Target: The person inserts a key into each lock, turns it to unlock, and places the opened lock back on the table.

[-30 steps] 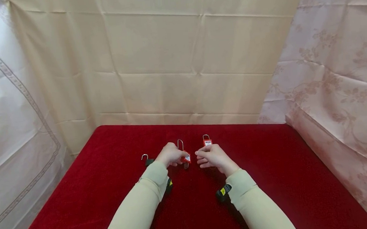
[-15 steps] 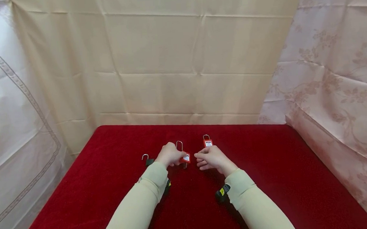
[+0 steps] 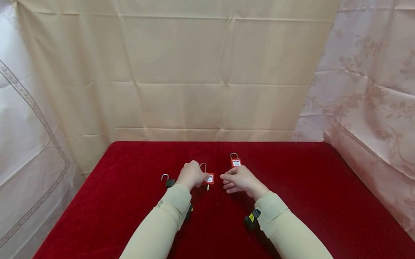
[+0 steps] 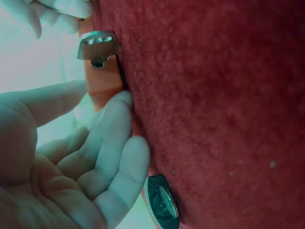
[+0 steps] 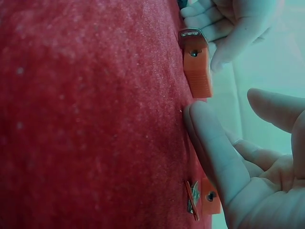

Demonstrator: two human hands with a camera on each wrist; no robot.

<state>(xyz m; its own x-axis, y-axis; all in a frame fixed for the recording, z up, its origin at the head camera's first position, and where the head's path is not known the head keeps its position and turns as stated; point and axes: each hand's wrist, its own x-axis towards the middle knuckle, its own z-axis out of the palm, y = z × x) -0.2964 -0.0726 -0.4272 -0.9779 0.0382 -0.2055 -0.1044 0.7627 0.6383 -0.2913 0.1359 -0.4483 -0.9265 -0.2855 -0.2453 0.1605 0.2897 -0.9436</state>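
Observation:
My left hand (image 3: 192, 174) pinches a red padlock (image 3: 209, 178) with a white label between thumb and fingers, on or just above the cloth. Its metal shackle (image 3: 203, 166) points away, partly behind the hand. A metal key (image 3: 208, 188) sits at the padlock's near end; in the left wrist view the flat key plate (image 4: 98, 46) lies by the keyhole. Whether it is inserted, I cannot tell. Apart from that padlock, my right hand (image 3: 240, 179) hovers with thumb and fingers spread, holding nothing. Just beyond it lies a second red padlock (image 3: 236, 162), partly hidden.
A dark padlock (image 3: 170, 183) with its shackle open lies left of my left hand. In the right wrist view, loose keys (image 5: 192, 199) lie beside the second red padlock. Red cloth (image 3: 288, 204) covers the table, with pale curtains (image 3: 174, 67) behind.
The red padlock in my left hand has turned from tilted to nearly straight, and its key has shifted slightly left. My right hand has barely moved.

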